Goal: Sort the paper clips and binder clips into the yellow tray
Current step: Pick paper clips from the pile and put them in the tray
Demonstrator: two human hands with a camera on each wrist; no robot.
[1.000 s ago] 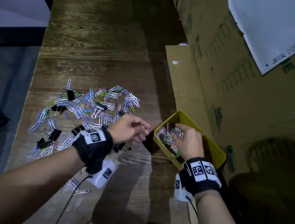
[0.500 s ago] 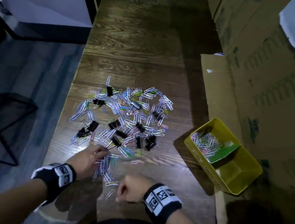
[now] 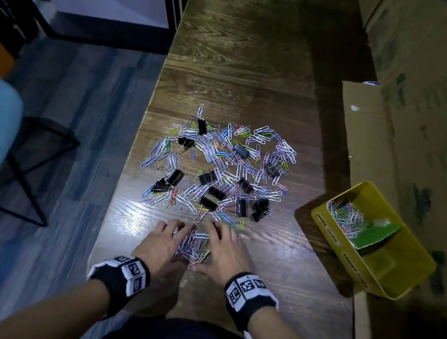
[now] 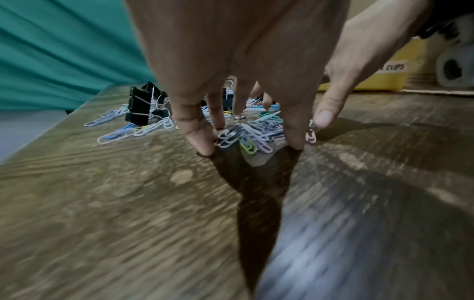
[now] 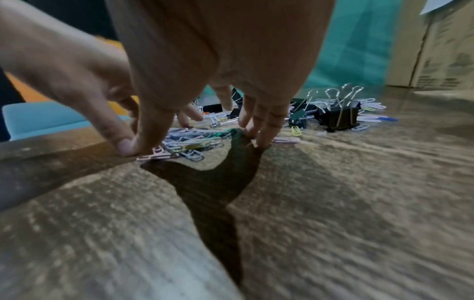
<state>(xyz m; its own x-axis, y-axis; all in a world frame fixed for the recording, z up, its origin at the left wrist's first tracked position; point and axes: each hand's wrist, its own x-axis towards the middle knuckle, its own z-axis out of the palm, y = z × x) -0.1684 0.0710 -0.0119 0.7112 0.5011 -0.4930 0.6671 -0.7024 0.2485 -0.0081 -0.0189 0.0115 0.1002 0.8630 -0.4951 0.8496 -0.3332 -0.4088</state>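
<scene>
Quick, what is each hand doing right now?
Left hand: open, fingertips raking the small heap of coloured paper clips.
Right hand: open, fingertips on the same heap, nothing gripped.

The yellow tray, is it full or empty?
Partly filled. In the head view the yellow tray holds paper clips at its far end; its near end looks bare.
</scene>
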